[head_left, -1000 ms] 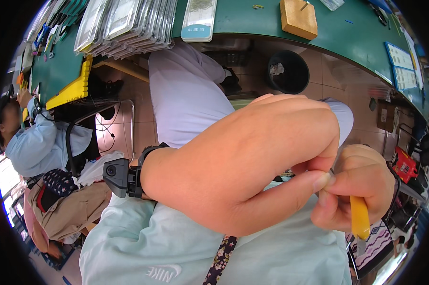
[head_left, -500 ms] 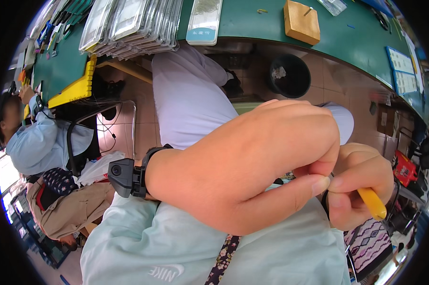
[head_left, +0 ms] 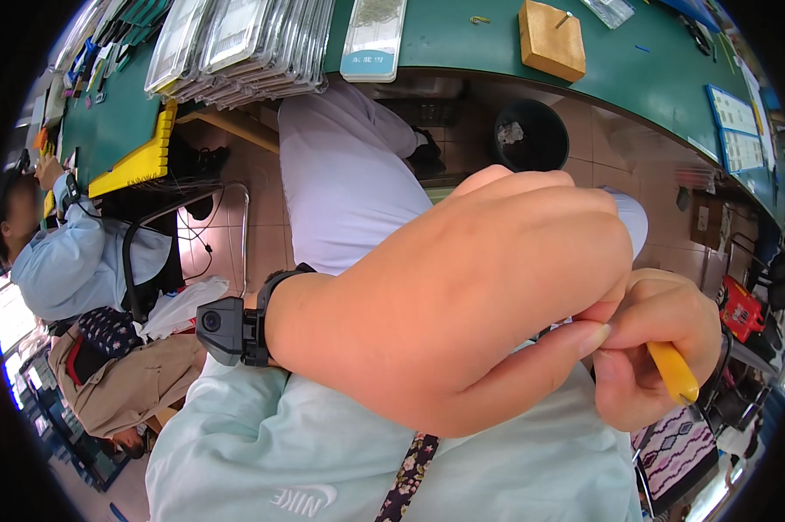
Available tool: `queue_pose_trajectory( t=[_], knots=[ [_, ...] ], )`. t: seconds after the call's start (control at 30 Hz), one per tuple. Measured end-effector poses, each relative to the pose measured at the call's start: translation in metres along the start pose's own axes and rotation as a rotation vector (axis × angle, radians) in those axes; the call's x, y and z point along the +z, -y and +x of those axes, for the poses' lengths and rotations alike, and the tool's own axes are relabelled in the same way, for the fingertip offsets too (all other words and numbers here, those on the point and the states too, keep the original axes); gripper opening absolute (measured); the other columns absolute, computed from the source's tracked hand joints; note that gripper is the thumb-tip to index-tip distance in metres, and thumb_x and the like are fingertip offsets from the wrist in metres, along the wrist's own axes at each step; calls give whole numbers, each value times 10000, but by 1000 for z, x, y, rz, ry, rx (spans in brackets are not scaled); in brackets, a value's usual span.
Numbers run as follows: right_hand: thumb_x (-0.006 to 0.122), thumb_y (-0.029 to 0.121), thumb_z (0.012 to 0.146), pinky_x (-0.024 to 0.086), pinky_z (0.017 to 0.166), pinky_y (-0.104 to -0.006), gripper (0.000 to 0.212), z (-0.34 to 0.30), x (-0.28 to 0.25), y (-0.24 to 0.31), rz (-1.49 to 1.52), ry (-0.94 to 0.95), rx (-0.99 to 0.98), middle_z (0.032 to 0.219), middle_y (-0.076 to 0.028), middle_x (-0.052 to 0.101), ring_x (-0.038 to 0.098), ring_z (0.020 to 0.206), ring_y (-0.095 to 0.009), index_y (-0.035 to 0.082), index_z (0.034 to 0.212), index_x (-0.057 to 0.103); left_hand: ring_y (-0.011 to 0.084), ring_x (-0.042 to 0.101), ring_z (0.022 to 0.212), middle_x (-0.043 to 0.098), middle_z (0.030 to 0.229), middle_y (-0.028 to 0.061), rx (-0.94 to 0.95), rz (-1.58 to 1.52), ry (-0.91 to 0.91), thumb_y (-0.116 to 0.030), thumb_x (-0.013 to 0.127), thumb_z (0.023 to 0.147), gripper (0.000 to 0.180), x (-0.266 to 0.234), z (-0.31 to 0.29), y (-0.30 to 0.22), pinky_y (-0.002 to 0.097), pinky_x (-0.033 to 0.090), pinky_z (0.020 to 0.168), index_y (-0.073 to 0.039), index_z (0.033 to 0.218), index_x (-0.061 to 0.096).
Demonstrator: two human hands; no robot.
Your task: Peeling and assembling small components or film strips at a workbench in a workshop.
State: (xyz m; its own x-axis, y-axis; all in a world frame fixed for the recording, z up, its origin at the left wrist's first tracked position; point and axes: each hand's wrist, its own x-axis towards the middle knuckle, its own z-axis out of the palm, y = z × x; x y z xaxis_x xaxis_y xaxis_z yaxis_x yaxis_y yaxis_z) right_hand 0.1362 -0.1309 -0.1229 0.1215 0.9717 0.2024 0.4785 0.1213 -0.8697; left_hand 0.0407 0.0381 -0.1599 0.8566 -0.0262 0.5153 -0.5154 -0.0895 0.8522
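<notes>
Both my hands are close together in front of my light green top, fingertips meeting. My left hand [head_left: 488,287], with a black camera band [head_left: 227,326] at its wrist, is closed in a pinch of thumb and bent fingers. Whatever it pinches is hidden or too small to make out. Just beyond it, my right hand [head_left: 675,309] is closed around a slim yellow handle [head_left: 673,374], whose rounded end points out below the fingers. The handle's other end is covered by the hand, so its kind does not show.
A green table [head_left: 462,48] carries stacked clear plastic cases [head_left: 244,52], a labelled flat case [head_left: 375,39], a wooden block with a metal pin [head_left: 549,43] and a small hook-shaped piece [head_left: 479,19]. Underneath stands a dark bin [head_left: 536,139]. A co-worker in blue [head_left: 70,257] sits left.
My left hand's knuckles have risen slightly and shifted right. The yellow handle has tilted a little, its end moving slightly left. Both hands keep their closed grips.
</notes>
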Motion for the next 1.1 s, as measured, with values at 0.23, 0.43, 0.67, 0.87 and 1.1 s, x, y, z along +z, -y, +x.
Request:
queue_pose_trajectory(
  t=[0.23,0.43,0.67,0.87,1.1],
  knots=[
    [548,-18,687,315,462,-184,176,-3,0,5,71,-5,111,681,-79,540,423,492,-60,-8,843,466,202,434,561,483,672,34,0,112,0,2,576,634,114,0,2,-2,317,274,518,-51,705,505],
    [569,40,740,280,464,-163,122,-9,14,3,185,-204,396,690,-37,527,390,498,-25,8,755,452,207,437,578,487,686,28,-74,196,52,-13,592,645,116,-3,-1,-3,322,274,533,-62,713,511],
    [603,17,708,259,482,-175,132,-16,20,-7,685,-326,418,627,1,497,368,521,-14,9,750,478,210,436,591,488,703,30,-75,120,117,-28,603,655,123,1,5,-1,324,273,541,-72,722,510],
    [602,-29,691,189,411,-171,140,-10,26,-16,764,-341,288,521,55,437,293,439,22,-3,773,492,210,439,585,492,702,36,-71,97,107,-21,599,659,118,-2,3,1,322,282,541,-65,714,505],
    [630,-11,700,212,415,-167,174,-9,27,-15,807,-301,259,524,58,453,318,450,25,-1,799,487,209,446,577,499,702,51,-29,-6,66,-8,592,663,109,-1,2,3,315,293,532,-49,713,504]
  ],
)
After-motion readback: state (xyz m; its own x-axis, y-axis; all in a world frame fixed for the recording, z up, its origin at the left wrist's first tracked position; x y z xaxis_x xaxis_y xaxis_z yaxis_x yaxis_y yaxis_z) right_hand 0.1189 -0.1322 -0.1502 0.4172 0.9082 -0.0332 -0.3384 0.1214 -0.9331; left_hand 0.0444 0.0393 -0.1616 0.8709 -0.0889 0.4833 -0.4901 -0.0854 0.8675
